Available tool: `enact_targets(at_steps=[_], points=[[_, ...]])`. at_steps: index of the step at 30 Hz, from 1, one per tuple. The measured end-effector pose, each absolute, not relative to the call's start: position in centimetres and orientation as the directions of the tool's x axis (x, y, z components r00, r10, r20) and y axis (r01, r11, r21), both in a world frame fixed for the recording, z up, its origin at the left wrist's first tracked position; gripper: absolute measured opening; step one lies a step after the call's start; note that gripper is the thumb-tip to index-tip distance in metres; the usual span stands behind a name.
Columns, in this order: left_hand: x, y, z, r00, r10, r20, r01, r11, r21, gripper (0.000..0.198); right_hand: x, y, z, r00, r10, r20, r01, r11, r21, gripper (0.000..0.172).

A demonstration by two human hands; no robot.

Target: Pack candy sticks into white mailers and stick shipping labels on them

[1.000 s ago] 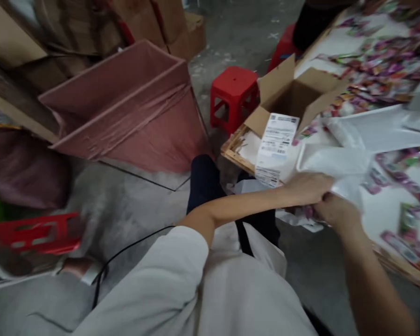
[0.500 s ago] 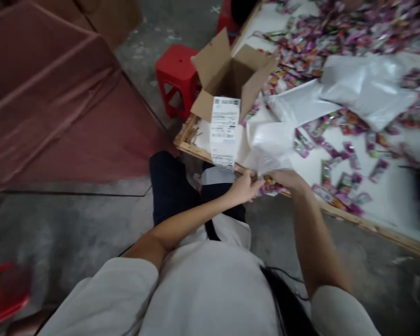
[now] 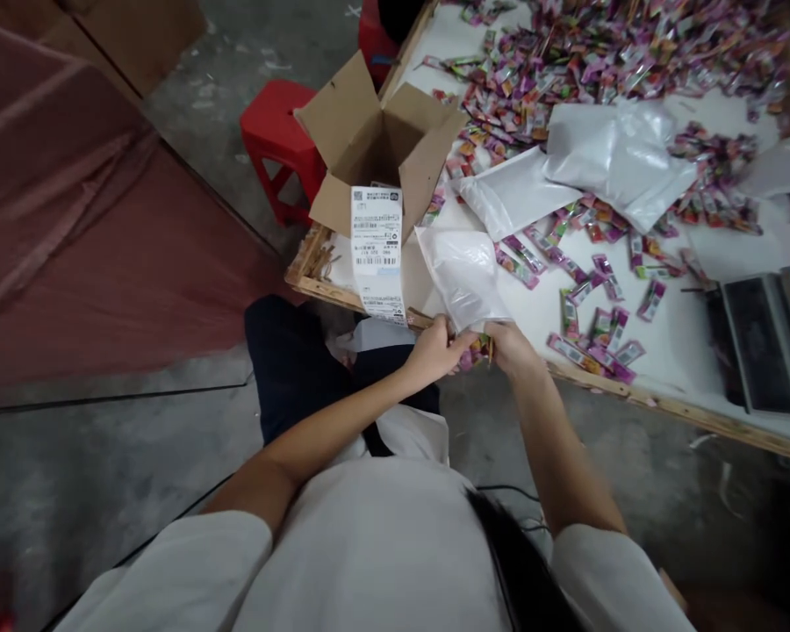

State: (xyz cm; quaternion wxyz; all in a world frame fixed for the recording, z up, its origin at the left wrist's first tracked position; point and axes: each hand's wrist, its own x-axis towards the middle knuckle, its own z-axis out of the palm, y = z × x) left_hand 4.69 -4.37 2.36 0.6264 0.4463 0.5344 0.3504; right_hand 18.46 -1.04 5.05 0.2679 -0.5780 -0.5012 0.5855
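A white plastic bag (image 3: pixel 464 274) lies over the table's near edge with its mouth toward me. My left hand (image 3: pixel 438 349) pinches the left side of that mouth. On the right side of it, my right hand (image 3: pixel 510 344) is closed on the bag too. Colourful small snack packets (image 3: pixel 477 353) show between my hands at the mouth; how many are inside is hidden. Left of the bag, a strip of printed shipping labels (image 3: pixel 377 254) hangs down from an open cardboard box (image 3: pixel 369 149).
Loose packets (image 3: pixel 592 53) are heaped across the white table (image 3: pixel 678 351). More white bags (image 3: pixel 606 149) lie on them. A dark flat device (image 3: pixel 764 342) sits at the right. Red stool (image 3: pixel 276 123) and a reddish cloth-covered pile (image 3: pixel 105 228) stand left.
The view has shifted to the right, bringing the dark device further in. Both hands still hold the bag's mouth, now a little closer together, and the bag looks more upright and filled out.
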Motion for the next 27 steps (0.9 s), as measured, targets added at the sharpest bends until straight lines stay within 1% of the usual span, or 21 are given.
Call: enact_targets(at_steps=[2,3,4,6,8,9,11,13,15,17,18,20,23,25,27], points=[[4.6,-3.7,2.6,0.185,0.888,-0.422,0.001,0.429,0.903,0.036,18.5,-1.5,5.7,-0.229,0.886,-0.403,0.215,-0.358,-0.909,0.031],[4.6,-3.3,2.7,0.194,0.864,-0.464,-0.027,0.478,0.878,0.033,18.5,-1.8,5.9,-0.212,0.905,-0.369,0.213,-0.326,-0.921,0.033],[4.5,-3.0,2.9,0.206,0.839,-0.505,-0.056,0.525,0.849,0.030,18.4,-2.2,5.9,-0.168,0.935,-0.311,0.246,-0.266,-0.932,0.035],[4.3,-2.5,3.2,0.227,0.795,-0.562,-0.104,0.593,0.798,0.026,18.2,-2.9,5.4,-0.064,0.987,-0.150,0.396,-0.113,-0.911,0.041],[4.0,-2.4,3.5,0.223,0.790,-0.571,-0.135,0.606,0.784,0.021,18.1,-3.3,4.6,-0.026,0.999,-0.034,0.578,-0.013,-0.816,0.047],[3.8,-2.4,3.6,0.218,0.791,-0.571,-0.136,0.604,0.785,0.020,18.1,-3.4,4.3,-0.039,0.999,-0.017,0.649,0.012,-0.761,0.049],[3.2,-2.5,3.7,0.213,0.789,-0.577,-0.119,0.607,0.786,0.018,18.2,-3.3,3.9,-0.089,0.995,-0.047,0.732,0.034,-0.680,0.047],[2.6,-2.6,3.8,0.229,0.773,-0.592,-0.096,0.623,0.776,0.019,18.4,-2.8,4.1,-0.174,0.977,-0.125,0.751,0.050,-0.658,0.045],[2.0,-2.6,3.9,0.259,0.760,-0.596,-0.079,0.632,0.771,0.018,18.8,-2.1,4.8,-0.278,0.942,-0.190,0.718,0.072,-0.692,0.044],[1.5,-2.6,4.0,0.283,0.760,-0.586,-0.057,0.623,0.780,0.015,19.1,-1.5,5.5,-0.355,0.911,-0.211,0.660,0.085,-0.746,0.047],[1.3,-2.5,4.0,0.287,0.765,-0.576,-0.042,0.611,0.791,0.014,19.3,-1.3,5.7,-0.363,0.907,-0.214,0.646,0.079,-0.759,0.047],[1.0,-2.5,3.8,0.281,0.785,-0.552,-0.001,0.575,0.818,0.015,19.4,-0.9,5.9,-0.290,0.928,-0.233,0.684,0.030,-0.729,0.041],[1.0,-2.8,3.2,0.249,0.826,-0.506,0.093,0.500,0.861,0.020,19.0,-0.9,5.6,-0.104,0.964,-0.244,0.789,-0.069,-0.610,0.027],[1.2,-3.1,2.8,0.234,0.850,-0.473,0.167,0.444,0.880,0.022,18.2,-1.2,5.2,-0.037,0.978,-0.206,0.815,-0.090,-0.573,0.024],[1.4,-3.5,2.7,0.225,0.872,-0.434,0.236,0.383,0.893,0.022,17.2,-1.7,4.9,-0.013,0.985,-0.170,0.850,-0.079,-0.521,0.023]])
